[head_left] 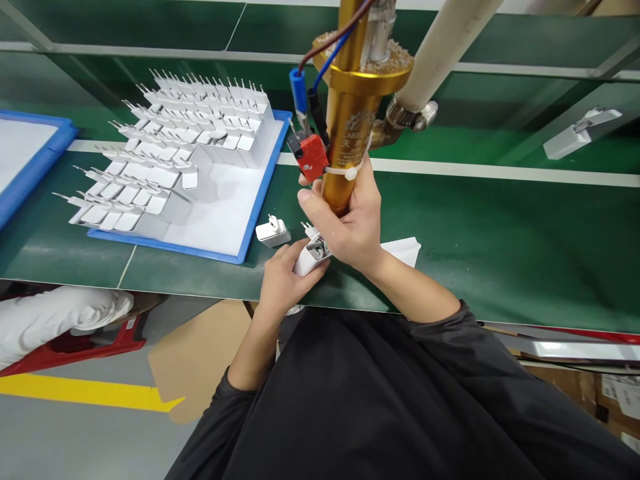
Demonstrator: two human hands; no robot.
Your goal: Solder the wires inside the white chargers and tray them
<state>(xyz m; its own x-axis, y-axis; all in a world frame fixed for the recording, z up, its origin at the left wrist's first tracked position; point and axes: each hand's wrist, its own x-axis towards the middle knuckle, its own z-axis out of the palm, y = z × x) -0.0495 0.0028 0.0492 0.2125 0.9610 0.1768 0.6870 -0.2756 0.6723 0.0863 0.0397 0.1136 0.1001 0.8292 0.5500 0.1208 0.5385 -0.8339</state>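
My right hand point(350, 220) is closed around the lower end of a gold-coloured hanging tool point(350, 113) that carries a red switch point(311, 155) and blue and brown wires. Just below it my left hand point(283, 273) grips a white plug adapter point(310, 257), prongs up, right under the tool's tip. A second white adapter point(273, 231) lies on the green table beside my left hand.
A blue-rimmed white tray point(235, 227) at the left holds several rows of white adapters point(175, 140). Another blue tray point(30, 160) sits at the far left. A white hose point(445, 47) joins the tool. One adapter point(580, 133) lies at the far right. White sheet point(403, 250) under my wrist.
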